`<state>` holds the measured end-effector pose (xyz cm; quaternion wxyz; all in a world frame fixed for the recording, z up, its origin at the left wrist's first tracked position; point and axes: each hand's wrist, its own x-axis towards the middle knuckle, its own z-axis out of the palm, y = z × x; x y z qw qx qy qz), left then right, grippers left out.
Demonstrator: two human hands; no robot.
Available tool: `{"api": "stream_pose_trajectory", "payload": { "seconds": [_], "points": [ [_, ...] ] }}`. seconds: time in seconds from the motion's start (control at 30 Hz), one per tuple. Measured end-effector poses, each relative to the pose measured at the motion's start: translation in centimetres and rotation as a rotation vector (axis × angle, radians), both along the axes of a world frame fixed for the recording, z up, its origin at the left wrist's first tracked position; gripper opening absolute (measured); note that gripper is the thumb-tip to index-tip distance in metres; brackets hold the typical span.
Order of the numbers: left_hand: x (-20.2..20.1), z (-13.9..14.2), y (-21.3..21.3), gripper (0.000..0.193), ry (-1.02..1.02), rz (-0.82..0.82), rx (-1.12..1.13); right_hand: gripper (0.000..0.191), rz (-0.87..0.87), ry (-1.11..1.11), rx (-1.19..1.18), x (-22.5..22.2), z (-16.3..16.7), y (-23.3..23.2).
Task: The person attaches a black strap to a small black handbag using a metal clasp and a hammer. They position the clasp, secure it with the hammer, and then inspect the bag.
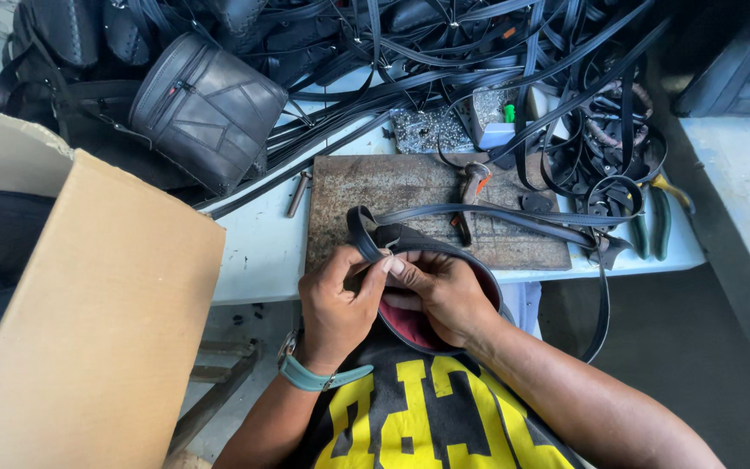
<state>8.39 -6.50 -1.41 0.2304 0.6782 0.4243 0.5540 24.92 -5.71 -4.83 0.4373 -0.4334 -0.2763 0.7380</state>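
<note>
Both my hands work on a small black bag (418,326) with a red lining, held against my lap at the table's near edge. My left hand (336,300) pinches the bag's rim and the end of a black strap (479,215) between thumb and fingers. My right hand (440,291) grips the same rim from the other side, fingertips touching the left thumb. The strap loops up over a rusty metal plate (366,187) and runs right across it.
A hammer (470,187) lies on the plate. A finished black bag (206,108) and a heap of black straps (444,52) fill the table's far side. Green-handled pliers (657,221) lie at right. A cardboard box (97,321) stands at left.
</note>
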Motion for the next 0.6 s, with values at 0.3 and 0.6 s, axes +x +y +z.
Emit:
{"api": "stream_pose_trajectory", "payload": {
  "seconds": [0.3,0.6],
  "points": [
    [0.6,-0.3,0.7,0.013,0.009,0.020,0.106,0.021,-0.018,0.069,0.020,0.7,-0.5,0.7],
    [0.2,-1.9,1.7,0.012,-0.238,-0.076,-0.059,0.017,-0.038,0.034,0.023,0.2,-0.5,1.7]
  ]
}}
